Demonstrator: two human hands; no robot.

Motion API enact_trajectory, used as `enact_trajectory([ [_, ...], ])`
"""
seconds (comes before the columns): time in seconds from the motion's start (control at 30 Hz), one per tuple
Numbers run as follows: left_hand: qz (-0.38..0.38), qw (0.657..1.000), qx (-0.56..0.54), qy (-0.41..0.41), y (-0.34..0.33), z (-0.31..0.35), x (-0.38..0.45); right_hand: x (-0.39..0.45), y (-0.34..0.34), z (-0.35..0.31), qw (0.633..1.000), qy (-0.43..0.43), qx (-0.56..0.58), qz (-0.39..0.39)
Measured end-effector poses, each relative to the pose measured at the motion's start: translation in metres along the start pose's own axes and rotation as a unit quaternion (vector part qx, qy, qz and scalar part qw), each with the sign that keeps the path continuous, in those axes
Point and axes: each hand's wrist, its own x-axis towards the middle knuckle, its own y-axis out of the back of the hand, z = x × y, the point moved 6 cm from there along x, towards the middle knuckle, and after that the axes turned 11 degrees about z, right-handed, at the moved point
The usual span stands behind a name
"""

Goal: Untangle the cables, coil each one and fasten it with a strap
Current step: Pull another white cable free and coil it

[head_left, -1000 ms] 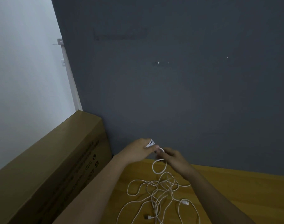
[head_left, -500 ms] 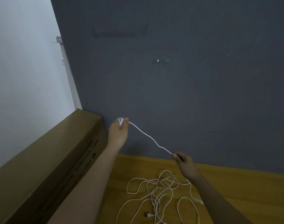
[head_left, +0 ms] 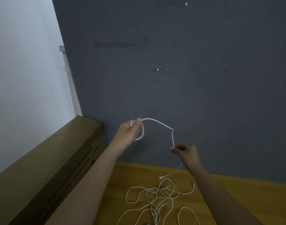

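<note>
My left hand [head_left: 131,131] is raised in front of the grey wall and grips a small coil of white cable [head_left: 157,121]; one loop hangs below its fingers. From the coil the cable arcs right and drops to my right hand [head_left: 185,151], which pinches it between thumb and fingers. Below my right hand the cable runs down to a tangle of white cables [head_left: 157,198] lying on the wooden table [head_left: 236,192], with several connector ends showing. No strap is in view.
A long brown cardboard box [head_left: 46,172] lies along the table's left side, close to my left forearm. A dark grey wall [head_left: 187,78] stands right behind the table, with a white wall to the left.
The cable between my hands was taut and now sags in an arc. My right hand has risen and moved toward the left one; the left hand has lowered a little, with a new loop hanging.
</note>
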Motion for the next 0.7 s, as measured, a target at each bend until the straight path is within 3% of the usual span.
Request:
enact_trajectory([
  [0.1, -0.071, 0.997, -0.038, 0.009, -0.012, 0.009, -0.007, 0.001, -0.006, -0.012, 1.0, 0.015, 0.007, 0.004],
  [0.2, -0.096, 0.992, -0.08, 0.031, -0.015, 0.013, -0.01, 0.0, -0.009, -0.026, 0.996, 0.026, 0.086, 0.025],
  [0.3, -0.126, 0.977, -0.163, 0.061, -0.016, 0.017, -0.013, 0.0, -0.006, -0.038, 0.986, 0.142, -0.045, 0.077],
  [0.47, -0.119, 0.957, -0.258, 0.06, -0.014, 0.027, -0.016, -0.015, -0.032, -0.047, 0.876, 0.305, -0.373, 0.016],
  [0.6, -0.089, 0.951, -0.291, 0.061, -0.012, 0.027, -0.014, -0.05, -0.051, -0.058, 0.779, 0.461, -0.424, -0.025],
  [0.7, -0.059, 0.959, -0.275, 0.047, -0.012, 0.022, -0.009, -0.068, -0.053, -0.064, 0.745, 0.538, -0.393, -0.022],
])
